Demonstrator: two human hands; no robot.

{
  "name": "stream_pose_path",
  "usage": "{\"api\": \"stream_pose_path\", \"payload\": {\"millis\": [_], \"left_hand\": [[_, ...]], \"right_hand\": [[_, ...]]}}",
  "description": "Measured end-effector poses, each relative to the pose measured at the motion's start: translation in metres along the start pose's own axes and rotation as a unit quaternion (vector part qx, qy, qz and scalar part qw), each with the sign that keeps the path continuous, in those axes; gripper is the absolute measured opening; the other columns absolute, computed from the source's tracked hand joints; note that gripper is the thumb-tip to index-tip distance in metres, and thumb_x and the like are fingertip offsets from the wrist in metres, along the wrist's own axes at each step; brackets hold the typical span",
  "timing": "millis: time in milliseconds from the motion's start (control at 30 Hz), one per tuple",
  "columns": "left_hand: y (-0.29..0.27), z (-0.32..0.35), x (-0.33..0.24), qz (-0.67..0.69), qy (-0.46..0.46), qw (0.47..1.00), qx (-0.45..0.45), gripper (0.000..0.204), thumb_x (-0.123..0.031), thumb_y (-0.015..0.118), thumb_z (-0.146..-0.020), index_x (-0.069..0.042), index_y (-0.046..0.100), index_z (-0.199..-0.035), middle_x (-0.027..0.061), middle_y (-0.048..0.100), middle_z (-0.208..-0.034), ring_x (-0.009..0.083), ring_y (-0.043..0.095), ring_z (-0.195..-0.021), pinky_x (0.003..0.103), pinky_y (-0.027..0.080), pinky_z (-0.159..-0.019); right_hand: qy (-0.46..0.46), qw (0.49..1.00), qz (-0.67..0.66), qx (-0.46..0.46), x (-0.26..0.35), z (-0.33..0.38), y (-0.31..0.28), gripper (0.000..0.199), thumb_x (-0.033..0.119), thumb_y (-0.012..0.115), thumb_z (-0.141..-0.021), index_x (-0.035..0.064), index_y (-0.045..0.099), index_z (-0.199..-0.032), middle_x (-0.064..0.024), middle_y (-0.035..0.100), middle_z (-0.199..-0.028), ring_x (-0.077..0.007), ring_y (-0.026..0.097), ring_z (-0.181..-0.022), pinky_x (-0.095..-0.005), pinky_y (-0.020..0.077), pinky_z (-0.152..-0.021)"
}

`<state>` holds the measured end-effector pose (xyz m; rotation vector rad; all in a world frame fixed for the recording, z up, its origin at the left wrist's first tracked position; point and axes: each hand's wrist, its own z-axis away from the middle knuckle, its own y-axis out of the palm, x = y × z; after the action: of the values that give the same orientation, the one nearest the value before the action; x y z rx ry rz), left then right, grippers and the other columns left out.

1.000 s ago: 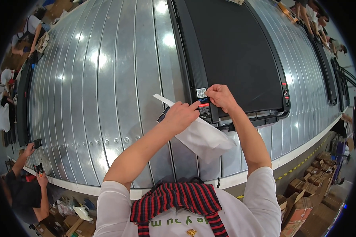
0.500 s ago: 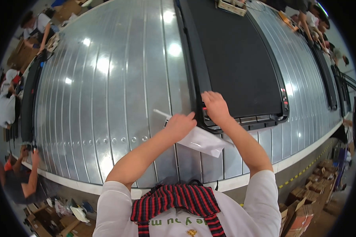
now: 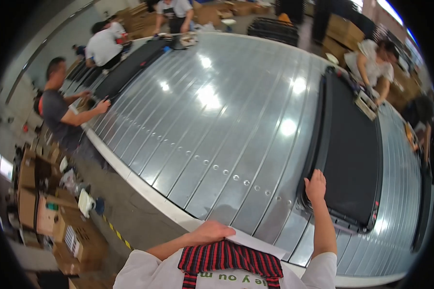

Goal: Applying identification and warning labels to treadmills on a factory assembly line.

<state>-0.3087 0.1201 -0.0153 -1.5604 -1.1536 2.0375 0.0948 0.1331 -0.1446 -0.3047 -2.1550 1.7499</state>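
L hand, low by the wearer's chest, has fingers & thumb closed on the edge of a white sheet, which hangs off to the R over the near edge of the metal table. R hand is palm-down, fingers straight & close together, laid on the near-L corner of the flat black machine; no grip visible, nothing seen in it, pressure can't tell. Machine lies flat on the table, R of ctr, long side rail running away from the wearer. Status, as far as view shows: black top & side rails are on, so main build looks done; red marking is in place at near-R corner. Near-L corner: can't confirm, R hand covers part of it & rest is too small to read. Sheet's not put down & R hand's on the corner, so that bit prob. isn't closed out. What's left on the sheet, if anything, can't tell, it's nearly edge-on. Far end: co-worker stands w/ a small tray on the machine; status there unclear.
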Motion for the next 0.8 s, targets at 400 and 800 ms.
{"api": "stream_pose_path", "payload": {"millis": [400, 800], "left_hand": [[0.0, 0.126, -0.017, -0.06, -0.147, 0.985, -0.068, 0.012, -0.005, 0.045, -0.072, -0.009, 0.049, -0.082, 0.0129, 0.056, -0.069, 0.0345, 0.056, -0.069, 0.044, 0.042, -0.057], [-0.084, 0.252, 0.07, 0.388, -0.307, 0.789, -0.365, 0.026, -0.021, 0.064, -0.076, 0.0, 0.064, -0.091, 0.0037, 0.064, -0.077, 0.0087, 0.058, -0.069, 0.023, 0.047, -0.061]], "right_hand": [[0.062, 0.996, 0.067, 0.003, 0.034, 0.005, 0.001, 0.062, 0.038, 0.061, -0.073, -0.0058, 0.041, -0.111, -0.0194, 0.047, -0.114, -0.0323, 0.045, -0.104, -0.0407, 0.0365, -0.088], [-0.118, 0.936, -0.326, 0.065, 0.334, 0.184, -0.011, 0.036, 0.024, 0.058, -0.078, 0.0011, 0.054, -0.106, -0.0188, 0.055, -0.106, -0.0315, 0.051, -0.101, -0.0371, 0.0385, -0.088]]}}
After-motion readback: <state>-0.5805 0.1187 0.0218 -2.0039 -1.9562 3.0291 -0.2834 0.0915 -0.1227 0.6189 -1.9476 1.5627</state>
